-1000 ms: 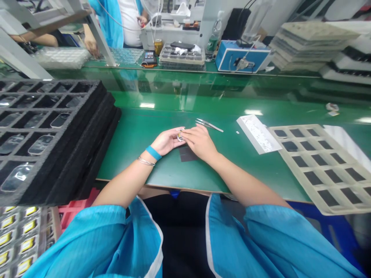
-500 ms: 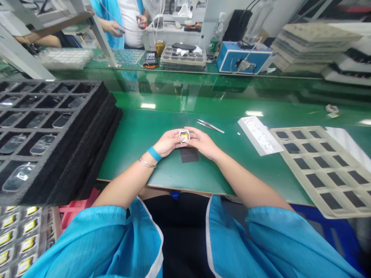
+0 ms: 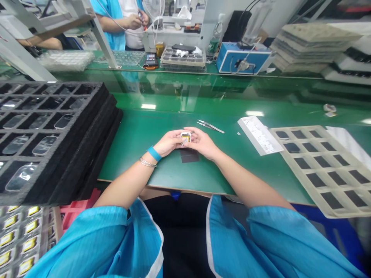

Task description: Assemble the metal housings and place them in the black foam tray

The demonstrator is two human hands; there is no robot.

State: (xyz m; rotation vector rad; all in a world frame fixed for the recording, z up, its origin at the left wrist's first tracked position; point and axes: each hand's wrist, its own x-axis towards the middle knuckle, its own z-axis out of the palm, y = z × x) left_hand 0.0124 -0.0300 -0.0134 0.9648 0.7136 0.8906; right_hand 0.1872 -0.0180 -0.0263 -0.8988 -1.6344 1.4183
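Note:
Between my two hands is a small white-framed device housing (image 3: 186, 137) with a yellow part inside it. My left hand (image 3: 170, 142) has its fingers closed on the housing's left side. My right hand (image 3: 202, 143) grips the right side, thumb at the lower edge and fingers behind. Just below the hands a dark flat pad (image 3: 189, 156) lies on the green table (image 3: 171, 173). Metal tweezers (image 3: 210, 126) rest a little beyond my right hand. The finer details inside the housing are too small to make out.
Black foam trays (image 3: 87, 116) holding clear-faced parts are stacked at left. Below them sits a tray of yellow parts (image 3: 27, 243). To the right are a white box (image 3: 257, 135) of small pieces and a beige compartment tray (image 3: 307, 162). A co-worker (image 3: 121, 23) is across the bench.
The housing has shifted and turned slightly between my hands, and the fingers of my right hand have moved a little. Across the bench, the co-worker's hands have come together.

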